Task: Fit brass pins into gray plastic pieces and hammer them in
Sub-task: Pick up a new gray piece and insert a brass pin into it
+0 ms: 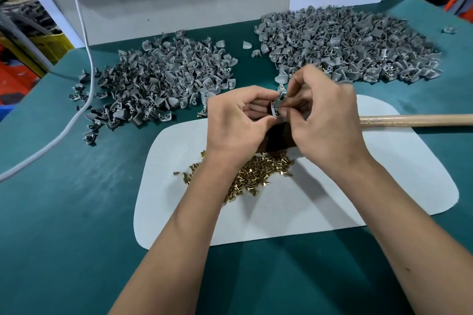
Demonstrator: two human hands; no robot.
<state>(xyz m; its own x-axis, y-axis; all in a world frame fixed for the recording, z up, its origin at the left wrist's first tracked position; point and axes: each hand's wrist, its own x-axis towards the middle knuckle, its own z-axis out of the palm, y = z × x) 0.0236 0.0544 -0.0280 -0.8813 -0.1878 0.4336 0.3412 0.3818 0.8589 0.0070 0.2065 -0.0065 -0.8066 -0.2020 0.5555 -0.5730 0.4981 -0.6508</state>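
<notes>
The work looks mid-run. The left hand (236, 120) grips a gray plastic piece (276, 109) above the white mat (332, 202), while the right hand (325, 120) pinches at it, apparently seating a brass pin; the pin itself is too small to make out. At one o'clock a large pile (345, 43) shows brass glints, probably finished pieces. At eleven o'clock another pile (163, 79) seems still unfitted, so much is left. Loose brass pins (258, 174) lie at six o'clock beneath the wrists. The hammer handle (414, 120) rests at three o'clock on the bench (64, 212). A white cable (87, 59) trails at nine o'clock, clear of the work.
</notes>
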